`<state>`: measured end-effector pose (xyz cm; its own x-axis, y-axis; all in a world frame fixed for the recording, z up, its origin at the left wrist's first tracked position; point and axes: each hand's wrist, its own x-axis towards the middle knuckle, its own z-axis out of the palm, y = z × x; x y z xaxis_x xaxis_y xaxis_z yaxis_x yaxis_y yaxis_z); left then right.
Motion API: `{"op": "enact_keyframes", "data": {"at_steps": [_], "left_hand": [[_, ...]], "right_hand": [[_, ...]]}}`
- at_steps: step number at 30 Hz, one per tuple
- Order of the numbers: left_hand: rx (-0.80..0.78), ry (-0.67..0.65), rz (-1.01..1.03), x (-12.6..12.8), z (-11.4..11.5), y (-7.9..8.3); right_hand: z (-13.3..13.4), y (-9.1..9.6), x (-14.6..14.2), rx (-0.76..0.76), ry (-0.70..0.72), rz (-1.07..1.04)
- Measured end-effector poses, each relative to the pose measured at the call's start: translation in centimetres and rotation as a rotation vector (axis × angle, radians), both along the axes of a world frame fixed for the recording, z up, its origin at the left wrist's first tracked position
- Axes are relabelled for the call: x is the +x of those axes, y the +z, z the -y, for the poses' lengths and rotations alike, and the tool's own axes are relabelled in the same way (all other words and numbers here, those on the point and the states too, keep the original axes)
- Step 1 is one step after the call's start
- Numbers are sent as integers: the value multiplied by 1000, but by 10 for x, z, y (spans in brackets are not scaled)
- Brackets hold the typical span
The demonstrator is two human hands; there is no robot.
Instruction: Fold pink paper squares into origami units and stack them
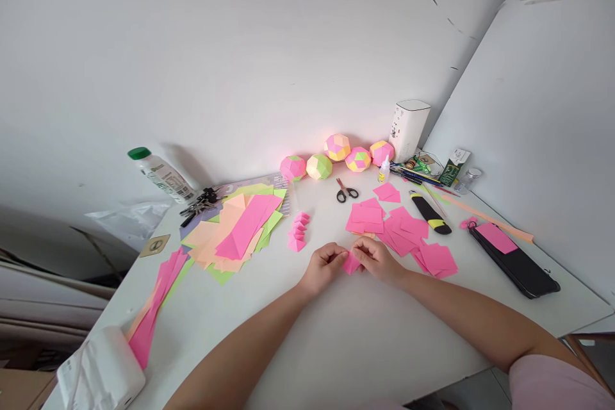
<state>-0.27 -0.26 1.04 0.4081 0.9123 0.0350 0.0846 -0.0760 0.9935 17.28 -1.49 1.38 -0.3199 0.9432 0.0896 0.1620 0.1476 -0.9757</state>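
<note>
You have the small pink paper (351, 264) between your two hands, at the near side of the work, over the bare front of the white surface (307, 327); whether it touches the surface, you cannot tell from here. The step looks like creasing or folding. To do it well, line up the edges before you press, hold one side steady, and run a fingertip firmly along the crease so it comes out sharp. Match its folds to the row of folded pink pieces (296, 242) just beyond your left hand (327, 262). Press lightly at the corners, since thin paper would likely wrinkle there.

Your left hand pinches the paper's left edge between thumb and curled fingers; your right hand (377, 259) pinches its upper right side, fingers bent, near the loose pink squares (403, 230). Your forearms slant inward from both sides and the hands nearly meet, a balanced pose that should suit fine work.
</note>
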Motion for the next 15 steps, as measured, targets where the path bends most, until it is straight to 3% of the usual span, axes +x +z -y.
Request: {"op": "enact_keyframes", "data": {"at_steps": [6,15], "left_hand": [[-230,75,202,1,-2,-2],[-200,19,205,1,-1,0]], "right_hand": [[-1,1,-1,-41,-20,2],[0,7,-1,-44,-3,23]]}}
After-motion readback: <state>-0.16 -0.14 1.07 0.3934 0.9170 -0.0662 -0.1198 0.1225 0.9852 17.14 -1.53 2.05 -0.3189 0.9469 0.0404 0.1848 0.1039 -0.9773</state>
